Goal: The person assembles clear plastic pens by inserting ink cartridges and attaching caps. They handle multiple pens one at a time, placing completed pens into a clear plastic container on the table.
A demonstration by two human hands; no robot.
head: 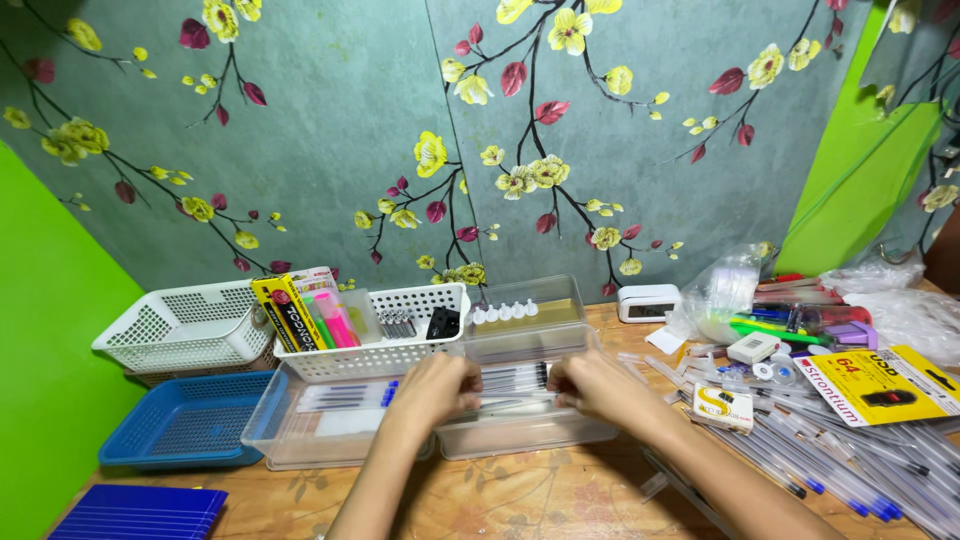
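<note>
with our left hand [432,388] and right hand [592,385] each gripping an end of the pens [512,378] over the clear box [520,425] on the table [520,495], we keep them level and bunched as we lower them in.

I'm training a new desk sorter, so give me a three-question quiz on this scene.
1. True or false: both hands are over the clear box of pens.
2. Which basket sits farthest left: (a) blue, (b) white, (c) none?
3. On which side of the right hand does the loose pen pile lie?

Key
1. True: left hand and right hand meet over it.
2. (b), though the blue one reaches almost as far.
3. Its right.
</note>
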